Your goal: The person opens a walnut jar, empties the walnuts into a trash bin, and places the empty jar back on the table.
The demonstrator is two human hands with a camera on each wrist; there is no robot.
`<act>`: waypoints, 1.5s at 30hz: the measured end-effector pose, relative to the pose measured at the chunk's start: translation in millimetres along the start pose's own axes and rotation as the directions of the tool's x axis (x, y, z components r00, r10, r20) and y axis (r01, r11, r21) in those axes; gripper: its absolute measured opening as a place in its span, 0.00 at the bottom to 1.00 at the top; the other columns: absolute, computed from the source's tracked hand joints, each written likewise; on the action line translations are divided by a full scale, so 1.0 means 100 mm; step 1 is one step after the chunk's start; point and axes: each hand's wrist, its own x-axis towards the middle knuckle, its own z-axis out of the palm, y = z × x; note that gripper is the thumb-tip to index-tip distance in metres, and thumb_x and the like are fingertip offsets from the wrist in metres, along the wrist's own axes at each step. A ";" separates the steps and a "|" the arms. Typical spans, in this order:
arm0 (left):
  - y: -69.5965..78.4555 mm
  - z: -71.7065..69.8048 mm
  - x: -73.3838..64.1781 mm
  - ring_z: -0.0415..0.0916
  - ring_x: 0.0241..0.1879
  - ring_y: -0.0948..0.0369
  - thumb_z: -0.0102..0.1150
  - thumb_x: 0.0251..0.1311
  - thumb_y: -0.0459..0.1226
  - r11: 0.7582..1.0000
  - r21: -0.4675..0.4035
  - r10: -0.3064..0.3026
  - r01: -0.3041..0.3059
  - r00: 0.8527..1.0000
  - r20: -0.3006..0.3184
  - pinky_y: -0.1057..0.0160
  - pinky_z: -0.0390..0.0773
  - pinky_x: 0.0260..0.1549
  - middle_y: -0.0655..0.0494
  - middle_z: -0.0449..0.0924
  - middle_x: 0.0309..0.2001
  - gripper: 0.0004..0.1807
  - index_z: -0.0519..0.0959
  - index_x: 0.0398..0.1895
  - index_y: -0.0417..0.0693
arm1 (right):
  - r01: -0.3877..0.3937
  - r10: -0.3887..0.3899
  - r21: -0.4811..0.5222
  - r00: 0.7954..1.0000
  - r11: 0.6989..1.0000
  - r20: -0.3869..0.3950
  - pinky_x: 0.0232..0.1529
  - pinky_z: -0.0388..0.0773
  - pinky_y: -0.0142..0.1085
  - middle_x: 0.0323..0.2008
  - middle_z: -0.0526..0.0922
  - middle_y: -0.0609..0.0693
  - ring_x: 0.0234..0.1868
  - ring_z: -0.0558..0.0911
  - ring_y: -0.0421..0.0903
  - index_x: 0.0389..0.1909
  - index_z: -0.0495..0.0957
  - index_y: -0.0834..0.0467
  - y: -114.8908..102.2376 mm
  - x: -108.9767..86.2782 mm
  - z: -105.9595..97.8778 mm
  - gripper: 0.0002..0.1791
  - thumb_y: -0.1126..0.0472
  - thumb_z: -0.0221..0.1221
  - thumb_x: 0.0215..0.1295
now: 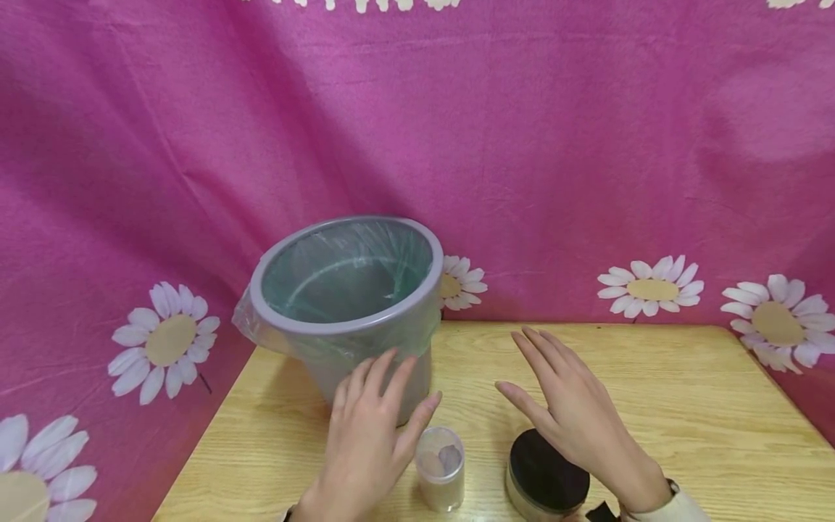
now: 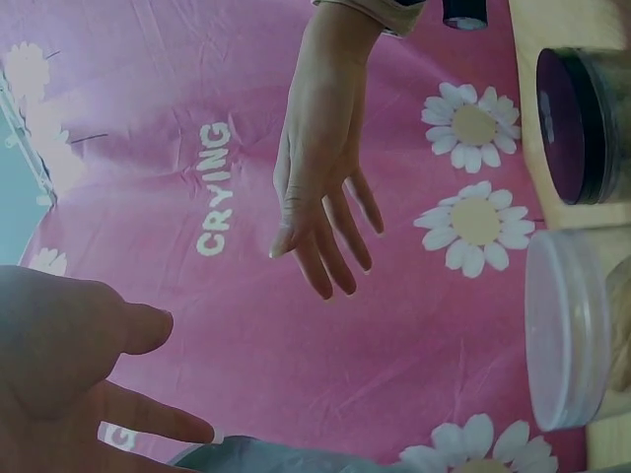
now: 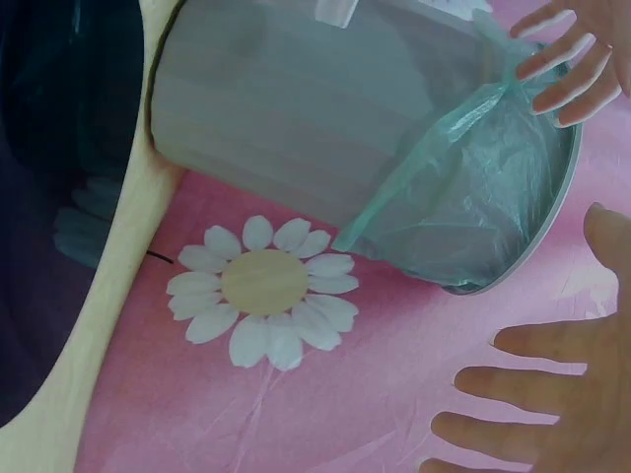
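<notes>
My left hand (image 1: 365,442) hovers in front of a light grey trash bin (image 1: 417,377), its fingers extended and holding nothing. Just right of it stands a small clear jar (image 1: 440,467) with a translucent lid; its contents are hard to make out. My right hand (image 1: 580,417) is raised beside and above a wider jar with a black lid (image 1: 544,467), fingers straight and thumb spread apart. In the left wrist view, the right hand (image 2: 325,148) is in the air, away from both jars. A thin greenish plastic liner (image 3: 463,187) folds over the bin's rim.
The wooden table (image 1: 685,406) carries the bin at back left and both jars at the front. Pink cloth (image 1: 554,145) printed with white daisies hangs behind and at the sides. A small black object (image 1: 601,512) shows by the right wrist.
</notes>
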 end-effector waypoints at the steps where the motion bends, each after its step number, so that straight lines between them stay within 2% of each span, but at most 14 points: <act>1: -0.01 -0.01 0.01 0.70 0.58 0.44 0.50 0.67 0.56 1.000 0.005 0.000 0.000 1.000 -0.004 0.40 0.71 0.52 0.43 0.74 0.59 0.27 0.75 0.59 0.47 | 0.009 -0.009 0.002 1.000 1.000 -0.003 0.62 0.63 0.55 0.65 0.69 0.57 0.66 0.66 0.59 0.68 0.65 0.60 -0.01 0.02 0.00 0.38 0.43 0.60 0.63; 8: -0.08 -0.10 0.06 0.71 0.57 0.45 0.53 0.66 0.53 1.000 0.023 0.009 -0.008 0.999 -0.035 0.42 0.72 0.51 0.44 0.76 0.57 0.26 0.77 0.57 0.44 | 0.042 -0.043 0.012 0.999 0.999 0.007 0.63 0.62 0.55 0.66 0.68 0.56 0.67 0.66 0.58 0.69 0.64 0.61 -0.08 0.11 0.02 0.37 0.43 0.58 0.65; 15: -0.19 -0.23 0.17 0.74 0.53 0.47 0.58 0.63 0.51 0.998 -0.001 0.068 -0.069 0.989 -0.134 0.45 0.72 0.52 0.45 0.79 0.52 0.24 0.80 0.53 0.42 | 0.057 -0.057 0.010 0.997 0.998 0.056 0.62 0.63 0.57 0.68 0.66 0.58 0.67 0.64 0.59 0.70 0.62 0.61 -0.07 0.24 0.01 0.38 0.43 0.55 0.67; 21: -0.30 -0.44 0.29 0.80 0.47 0.50 0.61 0.61 0.47 0.994 0.004 0.106 -0.108 0.974 -0.200 0.47 0.75 0.48 0.48 0.84 0.46 0.21 0.81 0.50 0.41 | 0.070 -0.070 0.017 0.996 0.997 0.051 0.65 0.61 0.56 0.68 0.65 0.59 0.68 0.63 0.59 0.69 0.63 0.64 -0.08 0.51 -0.08 0.37 0.43 0.54 0.68; 25: -0.38 -0.56 0.38 0.82 0.37 0.51 0.63 0.60 0.45 0.992 0.036 0.122 -0.117 0.964 -0.237 0.49 0.77 0.38 0.50 0.85 0.35 0.17 0.84 0.42 0.40 | 0.083 -0.083 0.008 0.995 0.997 0.046 0.65 0.61 0.54 0.67 0.66 0.60 0.68 0.64 0.59 0.68 0.63 0.65 -0.11 0.72 -0.12 0.37 0.43 0.54 0.69; 29: -0.48 -0.62 0.49 0.79 0.28 0.54 0.62 0.61 0.44 0.991 0.061 0.135 -0.123 0.952 -0.273 0.53 0.75 0.29 0.53 0.82 0.26 0.14 0.84 0.35 0.40 | 0.061 -0.062 0.014 0.995 0.998 0.075 0.66 0.60 0.54 0.68 0.65 0.59 0.69 0.63 0.58 0.69 0.63 0.64 -0.15 0.90 -0.12 0.37 0.42 0.52 0.70; 34: -0.58 -0.66 0.58 0.78 0.28 0.53 0.61 0.61 0.45 0.989 0.086 0.138 -0.118 0.948 -0.286 0.52 0.76 0.29 0.53 0.82 0.25 0.15 0.84 0.33 0.41 | 0.075 -0.077 0.022 0.992 0.997 0.097 0.67 0.59 0.52 0.68 0.65 0.60 0.69 0.63 0.58 0.69 0.63 0.65 -0.20 1.05 -0.11 0.37 0.41 0.49 0.71; 40: -0.79 -0.67 0.78 0.79 0.33 0.49 0.59 0.63 0.45 0.996 0.048 0.079 -0.069 0.959 -0.273 0.48 0.77 0.33 0.49 0.84 0.30 0.16 0.84 0.34 0.40 | 0.095 -0.095 0.006 0.988 0.995 0.118 0.67 0.60 0.52 0.67 0.66 0.61 0.68 0.64 0.58 0.67 0.63 0.67 -0.24 1.23 -0.09 0.37 0.41 0.45 0.72; 43: -0.92 -0.69 0.86 0.78 0.36 0.46 0.58 0.64 0.45 0.999 0.026 0.025 -0.020 0.972 -0.235 0.46 0.76 0.36 0.46 0.84 0.34 0.16 0.84 0.36 0.38 | 0.085 -0.085 0.004 0.985 0.996 0.148 0.67 0.59 0.51 0.68 0.64 0.61 0.69 0.63 0.58 0.68 0.62 0.68 -0.26 1.34 -0.09 0.38 0.40 0.44 0.73; 45: -0.99 -0.72 0.91 0.76 0.40 0.43 0.57 0.65 0.45 0.999 0.038 -0.017 0.025 0.983 -0.184 0.43 0.74 0.39 0.42 0.83 0.39 0.18 0.84 0.39 0.38 | 0.077 -0.077 0.005 0.984 0.997 0.159 0.68 0.58 0.51 0.68 0.64 0.62 0.69 0.62 0.59 0.68 0.62 0.69 -0.28 1.42 -0.09 0.38 0.40 0.43 0.73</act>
